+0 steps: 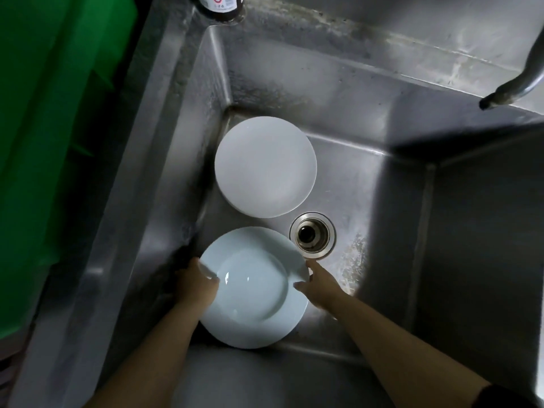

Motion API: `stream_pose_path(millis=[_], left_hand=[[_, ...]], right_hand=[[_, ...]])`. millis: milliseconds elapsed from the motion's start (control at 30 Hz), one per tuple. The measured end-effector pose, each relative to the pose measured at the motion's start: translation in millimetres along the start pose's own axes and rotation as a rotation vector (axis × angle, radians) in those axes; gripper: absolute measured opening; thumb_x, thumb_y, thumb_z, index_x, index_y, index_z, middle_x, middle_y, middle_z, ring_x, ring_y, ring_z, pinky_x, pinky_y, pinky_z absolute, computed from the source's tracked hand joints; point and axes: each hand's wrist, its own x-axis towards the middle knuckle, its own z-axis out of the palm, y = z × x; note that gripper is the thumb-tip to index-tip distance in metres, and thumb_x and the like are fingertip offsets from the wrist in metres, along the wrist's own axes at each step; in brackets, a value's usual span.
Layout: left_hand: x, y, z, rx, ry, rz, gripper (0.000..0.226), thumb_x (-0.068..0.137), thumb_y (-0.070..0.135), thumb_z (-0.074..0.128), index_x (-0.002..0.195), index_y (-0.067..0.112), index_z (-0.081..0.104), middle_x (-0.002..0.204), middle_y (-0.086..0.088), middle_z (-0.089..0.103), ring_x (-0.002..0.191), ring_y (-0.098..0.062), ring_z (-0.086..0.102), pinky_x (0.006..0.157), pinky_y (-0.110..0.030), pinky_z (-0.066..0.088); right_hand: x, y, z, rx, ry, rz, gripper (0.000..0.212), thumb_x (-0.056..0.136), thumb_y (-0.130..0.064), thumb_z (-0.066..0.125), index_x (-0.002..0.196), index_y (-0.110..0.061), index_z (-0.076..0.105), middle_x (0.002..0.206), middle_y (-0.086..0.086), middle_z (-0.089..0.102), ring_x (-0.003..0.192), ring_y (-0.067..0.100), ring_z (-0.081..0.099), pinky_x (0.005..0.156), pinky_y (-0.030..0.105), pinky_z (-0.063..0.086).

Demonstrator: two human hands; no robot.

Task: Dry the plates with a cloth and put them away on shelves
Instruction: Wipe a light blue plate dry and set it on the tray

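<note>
Left hand (196,285) is on the near plate (253,287), gripping its left rim, thumb lying over the top of the rim and the fingers tucked beneath, out of sight. Right hand (316,285) is at the opposite rim, thumb reaching onto the plate's edge and the fingers curled at the rim on the drain side; whether those fingers are fully under the plate, I cannot tell. So the plate is held between both hands, face up, low in the sink (382,184), at the near left corner of the basin. Its near edge sits right by the basin's front wall, and whether it touches the floor there is unclear. A glint of light shows in its well.

Just beside the plate's far right edge is the drain (312,235), a round metal ring with a dark hole, close to the right hand's fingertips.

Further back, along the left wall toward the far left corner, lies a stack of plates (265,166), white, face down by the look of the smooth domed surface, with a second rim peeking out beneath on the left side. It is apart from the held plate.

A tap (513,88) juts in over the far right corner. On the sink's far left rim stands a dark bottle (220,4), only its base in view. Left of the sink, a green bin (50,142).
</note>
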Motion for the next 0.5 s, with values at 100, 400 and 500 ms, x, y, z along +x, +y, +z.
stream_pose_path(millis=[100,400,500], left_hand=[[-24,11,-8,-0.036,-0.052,0.097,0.053,0.084,0.02,0.071,0.132,0.008,0.051,0.124,-0.013,0.058,0.112,-0.033,0.057,0.089,-0.035,0.049],[-95,69,-53,-0.22,-0.428,0.379,0.022,0.081,0.025,0.077,0.1,0.026,0.064,0.098,0.003,0.069,0.091,-0.015,0.066,0.07,-0.028,0.057],[-117,96,-66,-0.151,-0.555,0.505,0.034,0.078,0.024,0.079,0.109,0.025,0.064,0.103,0.002,0.07,0.096,-0.018,0.068,0.075,-0.034,0.061]], right_hand=[[-16,7,-18,0.006,0.109,-0.005,0.054,0.088,-0.024,0.067,0.137,-0.022,0.044,0.119,0.007,0.065,0.105,0.025,0.061,0.084,0.032,0.049],[-101,23,-105,0.125,0.401,-0.157,0.037,0.085,-0.036,0.073,0.112,-0.017,0.057,0.097,-0.001,0.064,0.086,0.018,0.063,0.075,0.035,0.055],[-133,26,-132,0.167,0.516,-0.229,0.033,0.083,-0.036,0.075,0.104,-0.016,0.059,0.091,-0.003,0.064,0.084,0.018,0.062,0.072,0.032,0.053]])
